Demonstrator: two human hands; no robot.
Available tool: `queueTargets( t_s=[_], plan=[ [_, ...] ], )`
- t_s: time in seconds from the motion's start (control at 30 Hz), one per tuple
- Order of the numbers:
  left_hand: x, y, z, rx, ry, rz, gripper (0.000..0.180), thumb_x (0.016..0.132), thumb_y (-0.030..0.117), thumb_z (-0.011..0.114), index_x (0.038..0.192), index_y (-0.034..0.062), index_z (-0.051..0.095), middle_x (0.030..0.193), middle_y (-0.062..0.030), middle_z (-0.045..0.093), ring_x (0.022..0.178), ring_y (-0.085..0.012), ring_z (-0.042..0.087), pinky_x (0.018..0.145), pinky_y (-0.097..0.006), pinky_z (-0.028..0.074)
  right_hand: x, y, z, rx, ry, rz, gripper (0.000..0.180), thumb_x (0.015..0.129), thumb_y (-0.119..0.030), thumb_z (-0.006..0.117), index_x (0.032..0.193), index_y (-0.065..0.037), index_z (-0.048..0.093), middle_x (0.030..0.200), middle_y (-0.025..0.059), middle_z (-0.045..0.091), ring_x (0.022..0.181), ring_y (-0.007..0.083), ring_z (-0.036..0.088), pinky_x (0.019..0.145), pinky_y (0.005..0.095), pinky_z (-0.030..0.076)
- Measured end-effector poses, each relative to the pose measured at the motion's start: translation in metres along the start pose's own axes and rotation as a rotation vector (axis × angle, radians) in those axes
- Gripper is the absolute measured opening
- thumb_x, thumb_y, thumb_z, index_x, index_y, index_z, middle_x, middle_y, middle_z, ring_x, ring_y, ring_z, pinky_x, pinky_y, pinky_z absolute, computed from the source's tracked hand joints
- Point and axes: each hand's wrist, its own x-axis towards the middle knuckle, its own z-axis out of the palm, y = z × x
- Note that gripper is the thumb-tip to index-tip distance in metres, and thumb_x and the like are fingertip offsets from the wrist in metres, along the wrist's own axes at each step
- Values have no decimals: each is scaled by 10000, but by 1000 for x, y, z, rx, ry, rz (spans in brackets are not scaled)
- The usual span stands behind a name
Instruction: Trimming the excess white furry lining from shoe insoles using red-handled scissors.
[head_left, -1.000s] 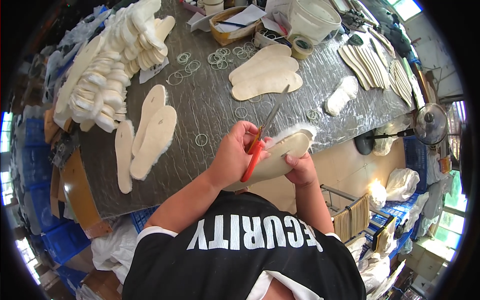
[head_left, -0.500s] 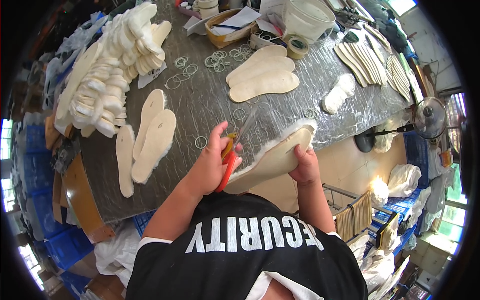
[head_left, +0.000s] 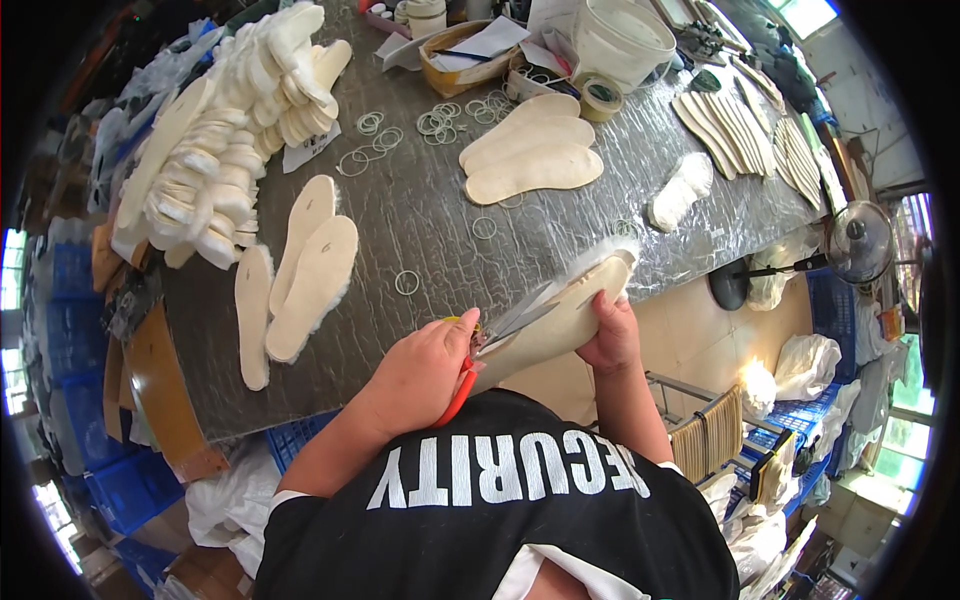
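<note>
Left grip (head_left: 422,370) curled around scissors (head_left: 461,393); right grip (head_left: 612,336), thumb atop, holding insole (head_left: 556,324).

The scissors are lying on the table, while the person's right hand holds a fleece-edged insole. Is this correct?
Not quite: the head view shows the scissors in the person's left hand, not on the table. The right hand does hold a fleece-edged insole.

1. Black shirt (head_left: 430,545): large white block capitals (head_left: 487,470) across the chest, upside down in this view;
2. White paper slip (head_left: 303,155) beside the insole stack (head_left: 215,180): dark print, too small to read;
3. Fleece-backed insole (head_left: 313,292): tiny dark mark; illegible.
</note>
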Motion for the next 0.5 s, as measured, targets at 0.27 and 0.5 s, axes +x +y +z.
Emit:
queueTargets(
  t_s=[0.27,0.5],
  plan=[
    [9,9,-18,187,118,51,545,792,112,601,1240,-95,370,934,-175,551,869,-315,543,770,-372,446,-3,1,33,-394,44,10,333,825,-77,620,1140,-36,518,1026,55,605,933,151,576,824,300,461],
    [3,16,-24,214,42,-30,538,789,102,601,1233,-107,380,919,-160,571,860,-299,556,746,-374,456,-7,2,37,-526,-8,22,328,827,-76,625,1137,-34,525,1035,41,607,934,123,566,827,283,456]
  ],
)
